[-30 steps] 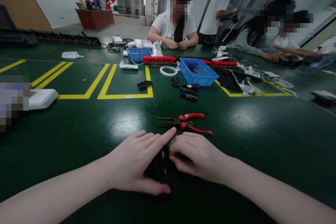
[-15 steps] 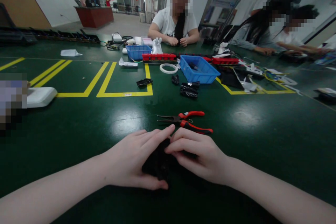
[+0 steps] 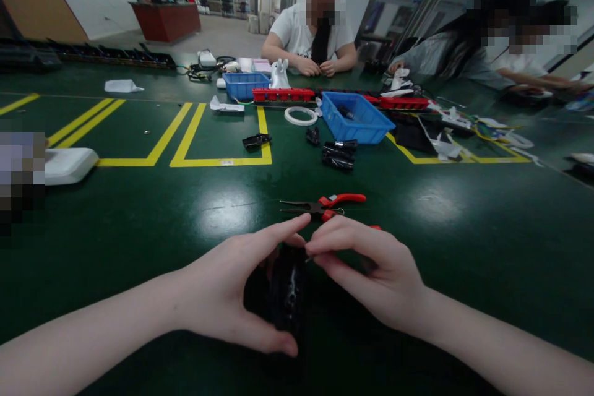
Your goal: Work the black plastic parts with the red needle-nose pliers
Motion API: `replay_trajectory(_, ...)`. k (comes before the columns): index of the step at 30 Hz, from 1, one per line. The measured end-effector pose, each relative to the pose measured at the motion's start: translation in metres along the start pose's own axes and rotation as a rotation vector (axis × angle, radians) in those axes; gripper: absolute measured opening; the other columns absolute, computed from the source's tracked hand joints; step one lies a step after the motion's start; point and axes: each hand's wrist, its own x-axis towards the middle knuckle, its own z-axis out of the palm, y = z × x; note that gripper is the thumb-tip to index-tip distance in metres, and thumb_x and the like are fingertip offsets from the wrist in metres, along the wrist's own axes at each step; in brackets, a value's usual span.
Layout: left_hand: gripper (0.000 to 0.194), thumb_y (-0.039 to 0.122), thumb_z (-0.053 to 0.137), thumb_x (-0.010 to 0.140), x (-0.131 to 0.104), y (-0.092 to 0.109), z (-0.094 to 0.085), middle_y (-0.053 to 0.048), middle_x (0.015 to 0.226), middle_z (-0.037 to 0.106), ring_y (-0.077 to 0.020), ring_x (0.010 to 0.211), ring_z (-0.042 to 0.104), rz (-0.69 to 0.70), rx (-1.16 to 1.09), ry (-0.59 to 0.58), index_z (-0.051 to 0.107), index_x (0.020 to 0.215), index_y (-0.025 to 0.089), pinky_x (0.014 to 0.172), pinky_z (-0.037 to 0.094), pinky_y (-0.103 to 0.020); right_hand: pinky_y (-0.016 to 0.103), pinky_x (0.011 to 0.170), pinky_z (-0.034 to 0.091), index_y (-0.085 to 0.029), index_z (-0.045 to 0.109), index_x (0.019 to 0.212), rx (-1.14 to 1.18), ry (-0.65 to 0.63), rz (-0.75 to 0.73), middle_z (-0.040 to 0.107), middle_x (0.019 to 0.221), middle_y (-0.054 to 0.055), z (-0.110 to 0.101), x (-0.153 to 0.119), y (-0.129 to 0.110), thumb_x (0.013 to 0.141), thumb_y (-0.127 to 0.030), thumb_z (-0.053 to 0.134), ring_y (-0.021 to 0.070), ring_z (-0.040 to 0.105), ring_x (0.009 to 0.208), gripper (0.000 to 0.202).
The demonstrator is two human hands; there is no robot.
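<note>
Your left hand [image 3: 227,288] spans the glossy black bundle [image 3: 291,291] low over the desk [image 3: 153,216], thumb at its near end, other fingers toward its far end. Your right hand [image 3: 371,266] is just beside that far end, thumb and index pinched narrow on what looks like a thin piece [image 3: 309,258], too small to identify. Pliers [image 3: 318,206] lie spread just beyond, one handle mostly hidden. Step reads as fingertip work at the bundle's far end. Next move likely calls for steady left support, precise right pinch.
</note>
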Motion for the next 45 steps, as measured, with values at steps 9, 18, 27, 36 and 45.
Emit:
replay_trajectory(9, 0.116, 0.031, 0.089, 0.061, -0.002, 0.001, 0.004, -0.009, 0.133, 0.055, -0.0283, 0.117, 0.058, 0.008, -0.169, 0.006, 0.019, 0.153, 0.032, 0.098, 0.050, -0.041, 0.023, 0.078, 0.053, -0.024, 0.059, 0.117, -0.148, -0.159, -0.159, 0.072, 0.097, 0.002, -0.006, -0.005, -0.010, 0.088, -0.002, 0.055, 0.0120, 0.067, 0.090, 0.036)
replay_trajectory(18, 0.111, 0.038, 0.086, 0.063, 0.001, 0.000, 0.001, -0.009, 0.132, 0.057, -0.0281, 0.114, 0.059, -0.012, -0.116, -0.043, 0.020, 0.153, 0.028, 0.098, 0.049, -0.041, 0.025, 0.071, 0.050, -0.019, 0.060, 0.115, -0.221, -0.219, -0.188, 0.070, 0.092, 0.004, -0.001, -0.006, -0.004, 0.092, -0.008, 0.053, 0.0129, 0.065, 0.083, 0.027)
replay_trajectory(27, 0.103, 0.040, 0.084, 0.066, 0.004, 0.001, 0.000, -0.008, 0.132, 0.057, -0.0289, 0.116, 0.058, -0.025, -0.026, -0.071, 0.027, 0.150, 0.029, 0.096, 0.049, -0.041, 0.025, 0.076, 0.050, -0.019, 0.058, 0.115, -0.248, -0.266, -0.129, 0.071, 0.097, 0.005, 0.001, -0.007, -0.004, 0.091, -0.006, 0.051, 0.0136, 0.066, 0.089, 0.028)
replay_trajectory(36, 0.104, 0.040, 0.085, 0.064, 0.006, 0.004, 0.000, -0.009, 0.135, 0.056, -0.0299, 0.118, 0.057, -0.070, 0.005, -0.101, 0.029, 0.150, 0.028, 0.100, 0.047, -0.045, 0.026, 0.074, 0.049, -0.019, 0.057, 0.114, -0.237, -0.310, -0.085, 0.071, 0.095, 0.004, 0.006, -0.010, 0.000, 0.092, -0.011, 0.052, 0.0135, 0.065, 0.084, 0.024)
replay_trajectory(45, 0.101, 0.034, 0.084, 0.066, 0.007, 0.005, -0.001, -0.007, 0.131, 0.058, -0.0270, 0.117, 0.059, -0.095, -0.015, -0.104, 0.027, 0.149, 0.028, 0.098, 0.049, -0.042, 0.027, 0.068, 0.046, -0.019, 0.059, 0.108, -0.319, -0.280, -0.131, 0.072, 0.094, 0.003, 0.008, -0.009, 0.002, 0.091, -0.009, 0.053, 0.0132, 0.066, 0.080, 0.021)
